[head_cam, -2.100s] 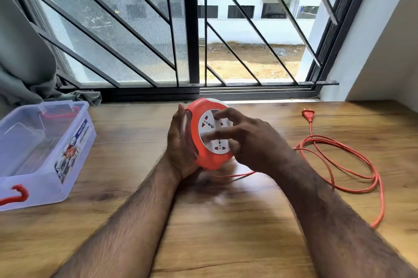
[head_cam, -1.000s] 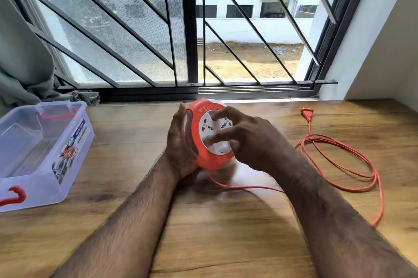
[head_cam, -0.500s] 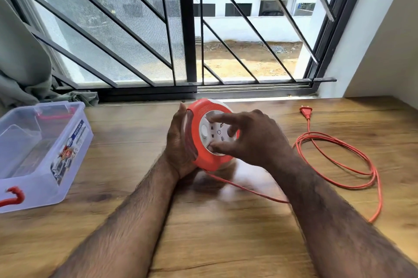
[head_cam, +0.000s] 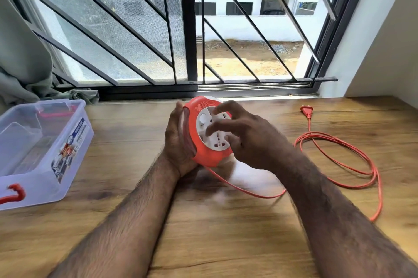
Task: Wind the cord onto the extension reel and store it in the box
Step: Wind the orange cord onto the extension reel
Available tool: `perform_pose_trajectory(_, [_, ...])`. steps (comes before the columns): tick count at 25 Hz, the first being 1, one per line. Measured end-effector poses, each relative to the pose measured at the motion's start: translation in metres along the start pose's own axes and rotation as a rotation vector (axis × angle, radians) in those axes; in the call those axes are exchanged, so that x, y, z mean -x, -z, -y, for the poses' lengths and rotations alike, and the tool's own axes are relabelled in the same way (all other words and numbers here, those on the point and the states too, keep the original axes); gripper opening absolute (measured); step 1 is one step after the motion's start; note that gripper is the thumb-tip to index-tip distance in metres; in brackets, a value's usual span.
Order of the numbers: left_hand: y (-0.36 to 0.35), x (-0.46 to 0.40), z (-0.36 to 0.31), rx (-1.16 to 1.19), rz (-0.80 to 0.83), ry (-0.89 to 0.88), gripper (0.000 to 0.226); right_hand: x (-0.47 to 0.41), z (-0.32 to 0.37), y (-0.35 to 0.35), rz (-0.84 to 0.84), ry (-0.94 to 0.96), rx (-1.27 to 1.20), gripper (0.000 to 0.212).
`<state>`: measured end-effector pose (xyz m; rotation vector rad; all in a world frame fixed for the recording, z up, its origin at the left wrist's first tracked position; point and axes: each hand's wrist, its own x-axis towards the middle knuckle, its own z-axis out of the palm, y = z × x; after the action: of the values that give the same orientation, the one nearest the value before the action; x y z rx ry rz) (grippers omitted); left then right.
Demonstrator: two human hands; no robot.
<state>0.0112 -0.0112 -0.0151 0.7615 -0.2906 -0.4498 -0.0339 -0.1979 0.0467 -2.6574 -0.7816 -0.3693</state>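
Note:
An orange extension reel (head_cam: 203,153) with a white socket face stands on edge at the middle of the wooden table. My left hand (head_cam: 177,142) grips its back from the left. The fingertips of my right hand (head_cam: 246,139) press on the white face. An orange cord (head_cam: 339,160) leaves the reel's underside, passes under my right forearm and lies in loose loops to the right, ending in a plug (head_cam: 307,111) near the window. A clear plastic box (head_cam: 40,153) with red handles sits open at the left.
A barred window runs along the table's far edge. A grey curtain (head_cam: 20,62) hangs at the far left behind the box. A white wall (head_cam: 384,51) closes the right side. The table's right edge lies just past the cord loops.
My right hand has turned the white face round; its sockets sit at new angles. The slack cord below the reel has swung and the loops at the right have drawn in slightly.

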Motion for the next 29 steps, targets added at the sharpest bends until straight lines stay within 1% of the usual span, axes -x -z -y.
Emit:
perform_pose_trajectory(3, [0.002, -0.001, 0.001, -0.031, -0.023, 0.017, 0.088, -0.002, 0.001, 0.000, 0.046, -0.003, 0.008, 0.063])
perform_pose_trajectory(8, [-0.003, 0.000, -0.001, -0.044, -0.021, 0.035, 0.085, -0.004, 0.003, 0.001, -0.015, -0.018, 0.080, 0.068])
perform_pose_trajectory(13, [0.001, 0.000, -0.001, -0.037, -0.017, 0.054, 0.087, -0.003, 0.001, 0.002, -0.016, -0.075, 0.085, 0.060])
perform_pose_trajectory(16, [0.001, -0.002, 0.000, -0.048, -0.002, 0.065, 0.090, -0.002, -0.003, 0.003, -0.076, -0.160, 0.017, 0.062])
perform_pose_trajectory(21, [0.005, -0.004, 0.000, -0.092, 0.003, 0.044, 0.093, -0.006, 0.009, -0.012, -0.177, -0.365, -0.219, 0.070])
perform_pose_trajectory(23, [0.005, -0.003, 0.000, -0.078, -0.002, 0.043, 0.091, -0.007, 0.012, -0.016, -0.179, -0.397, -0.206, 0.072])
perform_pose_trajectory(25, [0.003, -0.002, 0.001, -0.072, -0.004, 0.037, 0.090, -0.006, 0.010, -0.011, -0.197, -0.352, -0.101, 0.072])
perform_pose_trajectory(26, [0.001, -0.002, 0.001, -0.079, -0.012, 0.031, 0.089, -0.005, 0.007, -0.008, -0.211, -0.310, -0.060, 0.068])
perform_pose_trajectory(28, [0.000, -0.001, 0.001, -0.075, -0.017, 0.022, 0.087, -0.003, 0.001, -0.003, -0.202, -0.202, -0.072, 0.047])
perform_pose_trajectory(29, [0.001, 0.000, 0.001, -0.057, -0.011, 0.015, 0.087, -0.002, -0.001, -0.001, -0.170, -0.152, -0.090, 0.041])
